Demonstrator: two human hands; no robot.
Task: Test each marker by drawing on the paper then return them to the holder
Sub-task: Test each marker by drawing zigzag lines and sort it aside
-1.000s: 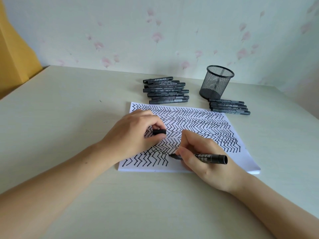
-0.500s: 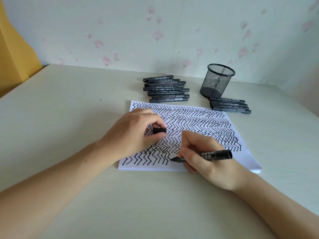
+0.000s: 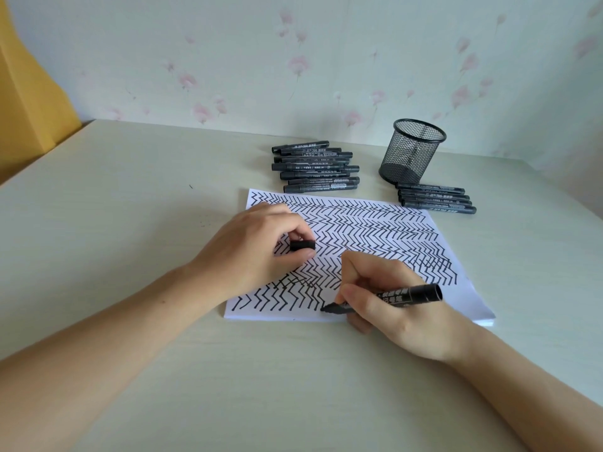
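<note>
Markers were the business here, and the one under test (image 3: 396, 296) lay in the right hand (image 3: 401, 308), pinched between thumb and fingers at the lower centre of the frame. Its long axis ran nearly left to right across the picture, tilted slightly: the tip pointed left and down onto the near edge of the paper (image 3: 470, 295), the blunt tail pointed right and a little up. The left hand (image 3: 257, 252) rested on the sheet, holding the cap (image 3: 302, 245) between thumb and fingertips.

By my judgement the job was somewhere in the middle. Zigzag rows covered most of the paper, so many pens seemed tested. Yet the mesh holder (image 3: 412, 151), upper right of centre, looked empty. A pile of markers (image 3: 315, 168) lay left of it, and a smaller row (image 3: 435, 199) just in front. Which group was tested could not be told. Recapping and returning everything remained.
</note>
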